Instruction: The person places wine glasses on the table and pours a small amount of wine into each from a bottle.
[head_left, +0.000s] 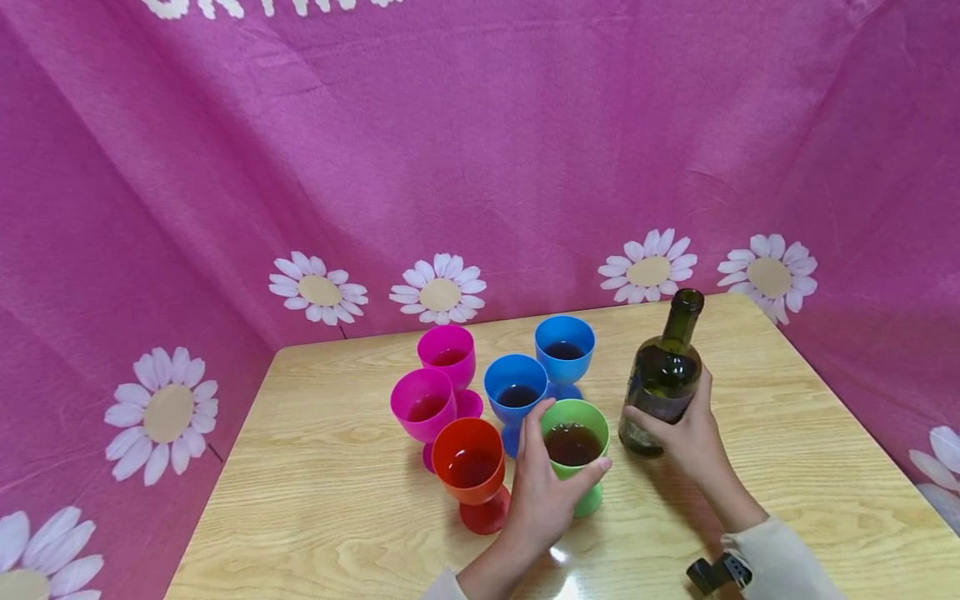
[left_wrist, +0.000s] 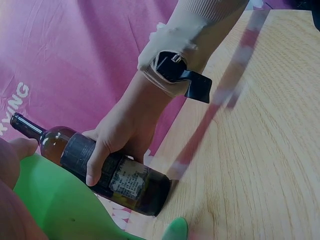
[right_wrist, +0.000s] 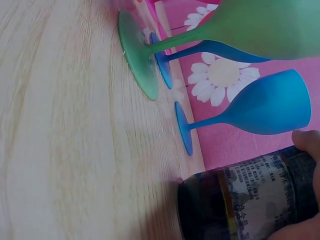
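Observation:
My left hand (head_left: 542, 492) holds the green goblet (head_left: 592, 417) by its bowl, thumb on the near side and fingers on the left. Dark liquid with a few bubbles lies inside it. To the right, my right hand (head_left: 692, 433) grips a dark green wine bottle (head_left: 663, 367) round its labelled body. The bottle stands nearly upright with its open neck up, its base right at the tabletop. In the left wrist view the right thumb lies across the label of the bottle (left_wrist: 127, 177). The green goblet's foot (right_wrist: 137, 55) is at the table in the right wrist view.
Left of and behind the green goblet stand two blue goblets (head_left: 516, 371), two pink goblets (head_left: 423, 392) and an orange-red goblet (head_left: 468, 450), all with dark or reddish liquid. The wooden table (head_left: 315, 500) meets a pink cloth backdrop (head_left: 480, 150) with daisies.

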